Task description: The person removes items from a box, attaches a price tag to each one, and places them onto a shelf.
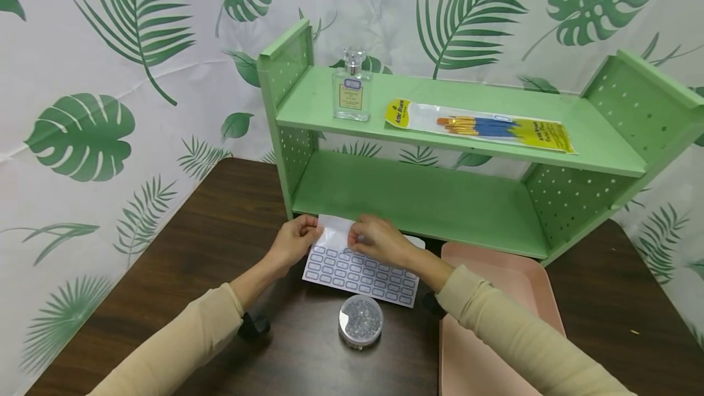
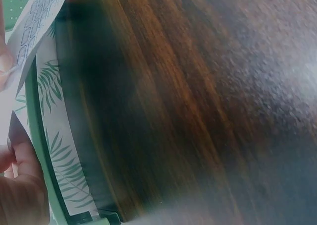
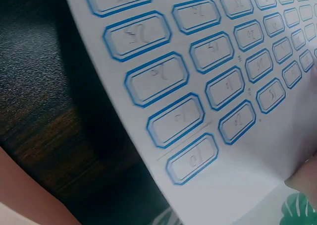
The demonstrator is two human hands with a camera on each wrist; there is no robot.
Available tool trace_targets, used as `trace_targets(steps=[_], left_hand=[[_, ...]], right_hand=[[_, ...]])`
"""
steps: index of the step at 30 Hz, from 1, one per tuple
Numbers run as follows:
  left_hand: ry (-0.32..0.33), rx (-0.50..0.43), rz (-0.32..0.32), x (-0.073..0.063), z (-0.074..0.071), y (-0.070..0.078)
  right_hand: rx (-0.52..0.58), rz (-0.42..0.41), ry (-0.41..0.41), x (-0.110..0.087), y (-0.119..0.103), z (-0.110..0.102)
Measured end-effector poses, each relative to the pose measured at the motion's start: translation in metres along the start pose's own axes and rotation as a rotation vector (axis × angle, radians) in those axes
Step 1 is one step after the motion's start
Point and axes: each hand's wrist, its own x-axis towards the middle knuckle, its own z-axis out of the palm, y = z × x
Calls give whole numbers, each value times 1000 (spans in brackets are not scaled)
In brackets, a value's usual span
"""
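A white sheet of blue-bordered label stickers [image 1: 357, 277] is held tilted over the dark table, in front of the green shelf. My left hand [image 1: 297, 240] pinches its upper left edge between thumb and fingers. Farther right, my right hand [image 1: 385, 242] has curled fingers pinching at the bare upper part of the sheet, where the top labels are gone. Close up in the right wrist view, the label rows [image 3: 213, 51] carry handwritten numbers. Just below the sheet stands a round lidded jar [image 1: 360, 321] with silvery contents.
On the green shelf [image 1: 418, 194], the upper board bears a glass perfume bottle [image 1: 352, 93] and a pack of paintbrushes [image 1: 484, 126], each with a small blue-bordered label. A pink tray [image 1: 456, 347] lies under my right forearm. Leaf-patterned cloth hangs behind.
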Motion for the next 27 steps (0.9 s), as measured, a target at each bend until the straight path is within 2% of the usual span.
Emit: trace_targets(steps=[6,11,17,21,27], left_hand=[[11,-3,0,-1,-2,-2],[32,1,-37,-1,-4,-3],[53,24,-65,-3,-10,-8],[46,38,-92,-4,-14,-12],[22,77,-123,-4,-22,-19]], right_hand=[[9,-20,30,-2,1,1],[116,0,64,-3,3,0],[200,30,150,-8,4,-7],[226,87,169,-15,4,-12],[328,209,110,-27,0,-18]])
